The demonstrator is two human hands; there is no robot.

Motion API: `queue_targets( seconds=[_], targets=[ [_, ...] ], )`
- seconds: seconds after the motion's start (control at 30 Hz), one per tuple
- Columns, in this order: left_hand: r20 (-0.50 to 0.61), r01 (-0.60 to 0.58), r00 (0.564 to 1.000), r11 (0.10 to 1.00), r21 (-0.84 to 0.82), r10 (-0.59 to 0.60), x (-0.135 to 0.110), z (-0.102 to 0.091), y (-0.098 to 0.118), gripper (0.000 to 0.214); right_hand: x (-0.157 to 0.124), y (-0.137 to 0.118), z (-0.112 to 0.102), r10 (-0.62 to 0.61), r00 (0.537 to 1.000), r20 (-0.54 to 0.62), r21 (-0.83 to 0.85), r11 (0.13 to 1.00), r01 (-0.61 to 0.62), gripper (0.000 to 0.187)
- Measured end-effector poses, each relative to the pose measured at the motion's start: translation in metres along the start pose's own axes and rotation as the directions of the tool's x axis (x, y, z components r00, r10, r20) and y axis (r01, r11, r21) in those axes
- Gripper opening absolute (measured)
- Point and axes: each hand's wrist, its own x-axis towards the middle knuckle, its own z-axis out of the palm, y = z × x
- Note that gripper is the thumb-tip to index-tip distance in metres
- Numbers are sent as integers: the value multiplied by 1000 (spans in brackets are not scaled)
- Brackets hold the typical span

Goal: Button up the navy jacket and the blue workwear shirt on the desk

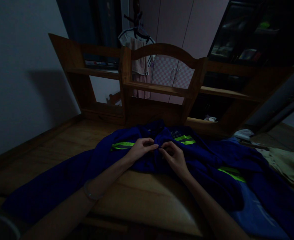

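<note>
A dark blue work jacket (202,156) with yellow-green reflective stripes lies spread across a wooden bed surface (61,146). My left hand (141,147) pinches the jacket's fabric at the front, just below the collar. My right hand (173,155) pinches the fabric right beside it, fingertips nearly touching the left hand's. A thin bracelet sits on my left wrist. The jacket's left sleeve stretches toward the near left, and the right sleeve runs off to the lower right.
A wooden headboard (162,66) with shelves stands behind the jacket. Clothes (139,60) hang on a rack beyond it. Pale crumpled clothing (284,163) lies at the right. The room is dim, and a grey wall (19,76) is at the left.
</note>
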Motion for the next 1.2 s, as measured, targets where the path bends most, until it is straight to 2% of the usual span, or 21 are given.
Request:
queue_targets(
  seconds=[0.27, 0.5, 0.6, 0.7, 0.77, 0.87, 1.0, 1.2],
  targets=[
    [-115, -190, 968, 951, 242, 222, 0, 8, -6, 28, 0, 0, 0, 28, 1000, 10, -13, 1000, -28, 26],
    [-101, -198, 964, 917, 347, 246, -4, 10, -3, 28, 0, -2, -3, 14, 999, 37, -55, 998, -12, 25],
    [-98, -167, 973, 927, 337, 211, -3, 7, -5, 28, -1, -3, -3, -17, 1000, 7, -116, 993, 18, 22],
    [-63, -88, 993, 975, 202, 102, -2, 4, -7, 32, -3, -4, -1, -58, 998, -39, -144, 988, 51, 19],
    [-31, -20, 999, 996, 83, 22, -1, 3, -8, 33, -2, -2, 1, -33, 997, -64, -84, 996, 28, 21],
    [-24, 48, 999, 999, -22, -49, 0, 2, -9, 34, 0, 2, 4, 82, 996, -39, 105, 991, -78, 27],
    [-17, 82, 996, 997, -8, -82, 0, 2, -10, 34, 5, 8, 5, 184, 983, 29, 274, 944, -185, 33],
    [12, 124, 992, 991, -44, -123, 0, 3, -14, 32, 6, 11, 6, 199, 979, 45, 334, 920, -203, 30]
  ],
)
